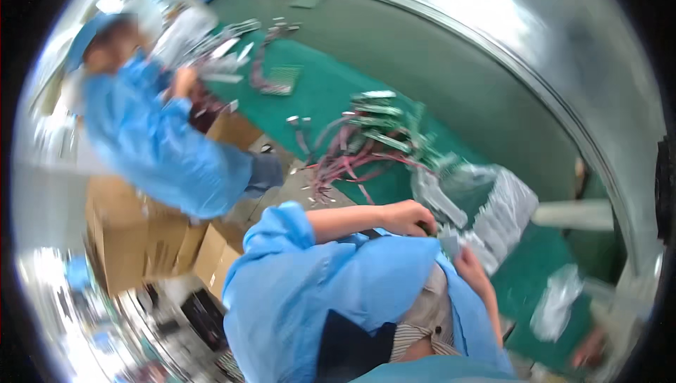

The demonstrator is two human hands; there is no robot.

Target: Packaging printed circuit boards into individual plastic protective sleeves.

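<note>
My left hand is closed at the near edge of the green table, its fingers curled round something small and dark that blur keeps me from making out. Close by on the right, my right hand pinches a light grey flat piece. Just beyond both hands lies a clear plastic bag with several white pieces in and beside it. Farther off, a heap of green circuit boards is piled up, with pink and grey cables trailing toward the table's near edge.
A person in blue works at the left by the table. Cardboard boxes stand on the floor at left. Another board with a cable lies farther up the table. A crumpled plastic bag lies at right.
</note>
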